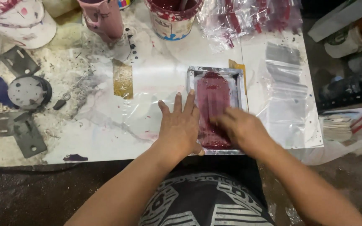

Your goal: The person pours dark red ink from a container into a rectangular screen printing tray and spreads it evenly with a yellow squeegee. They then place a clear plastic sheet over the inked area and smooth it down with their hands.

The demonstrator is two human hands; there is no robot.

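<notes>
Nearest you: a black shirt with a grey-white print (202, 205), both forearms reaching out over the table edge.

Left hand (180, 125): flat, fingers spread, palm down on the clear plastic sheet (143, 111); gripping nothing. Its thumb side lies at the left rim of the tray (240, 83).

Right hand (237, 127): blurred, lying on the dark red paint (213, 98) in the tray's near half. You can't tell whether the fingers are curled or flat, nor whether they hold anything.

Tray: shallow, metal, rectangular, on the white table (105, 142), centre-right and close to the near edge. Red fills a band down its middle.

Right of tray: clear plastic bags (283, 79) lying flat. Beyond the table's right edge, a stack of papers (336, 125).

Left: grey metal brackets (28, 134) near, a round grey disc (27, 92) farther, a blue stain beside it. A strip of brownish tape (123, 79) sits mid-table.

Far edge: a paint bucket (172, 16) holding red, a pink container (103, 16) left of it, a white bucket (19, 21) at far left, crumpled red-stained plastic (248, 16) at far right.
</notes>
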